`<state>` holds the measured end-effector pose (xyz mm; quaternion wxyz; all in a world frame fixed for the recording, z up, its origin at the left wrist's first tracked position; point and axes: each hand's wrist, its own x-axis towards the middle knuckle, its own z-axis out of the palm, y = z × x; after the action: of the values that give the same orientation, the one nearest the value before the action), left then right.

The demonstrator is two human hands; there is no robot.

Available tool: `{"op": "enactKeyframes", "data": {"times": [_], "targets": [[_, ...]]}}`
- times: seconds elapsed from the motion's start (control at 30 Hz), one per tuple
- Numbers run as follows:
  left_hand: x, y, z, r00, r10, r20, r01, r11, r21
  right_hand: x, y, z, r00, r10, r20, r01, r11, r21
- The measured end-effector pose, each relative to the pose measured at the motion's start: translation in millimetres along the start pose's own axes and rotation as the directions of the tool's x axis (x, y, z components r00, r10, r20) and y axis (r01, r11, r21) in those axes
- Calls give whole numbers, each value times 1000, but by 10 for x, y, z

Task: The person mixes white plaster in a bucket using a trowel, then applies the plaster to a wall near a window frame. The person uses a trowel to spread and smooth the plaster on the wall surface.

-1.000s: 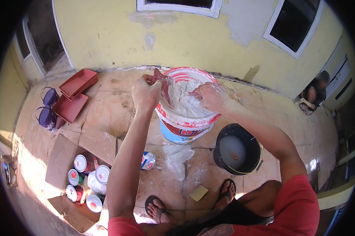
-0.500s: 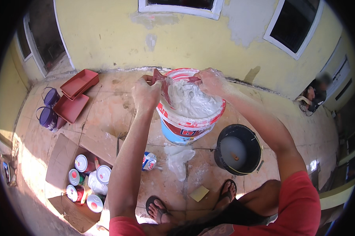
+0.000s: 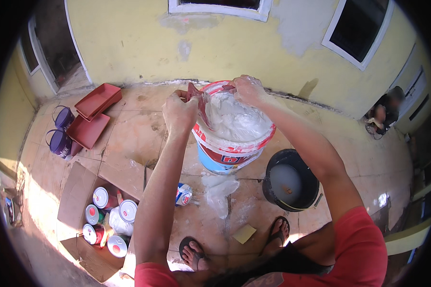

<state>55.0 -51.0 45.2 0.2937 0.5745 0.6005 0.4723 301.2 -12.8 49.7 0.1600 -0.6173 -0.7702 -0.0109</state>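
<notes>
A large pail (image 3: 214,158) with a red and white rim stands in front of me, filled with thick white paste (image 3: 239,117). A thin plastic liner (image 3: 202,103), reddish at its edges, lines it and rises over the rim at the left. My left hand (image 3: 179,110) is closed on that raised liner edge. Across the opening, my right hand (image 3: 249,90) pinches the liner at the far rim, its fingers partly hidden. Clear film lies over part of the paste between the hands.
A black bucket (image 3: 271,189) of cloudy water stands right of the pail. At the lower left, a cardboard box (image 3: 77,191) holds several cans. Red trays (image 3: 87,131) and purple pails (image 3: 60,143) lie beyond it. A person (image 3: 385,112) sits by the wall at far right.
My right hand has moved left and away along the far rim, drawing clear film over the paste. My left hand keeps its hold, nearly in place.
</notes>
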Motion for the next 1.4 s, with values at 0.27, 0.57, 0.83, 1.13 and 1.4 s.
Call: {"op": "enactKeyframes", "data": {"times": [0.27,0.57,0.83,1.13,1.4], "targets": [[55,-207,-241,997,-20,-72,24,998,50,-73,-113,-20,951,-235,199,246,969,-32],[39,-255,-206,998,-19,-63,23,998,58,-127,-285,154,935,-239,263,232,971,55],[15,-103,-64,999,26,-36,-25,999,31,81,56,-106,993,47,113,-31,989,-143],[65,-180,-226,999,-9,-52,10,1000,20,82,142,-52,998,41,-42,-43,998,-45],[59,-213,-325,999,-22,-50,22,1000,-4,-66,1014,65,844,520,127,-533,793,295]]}}
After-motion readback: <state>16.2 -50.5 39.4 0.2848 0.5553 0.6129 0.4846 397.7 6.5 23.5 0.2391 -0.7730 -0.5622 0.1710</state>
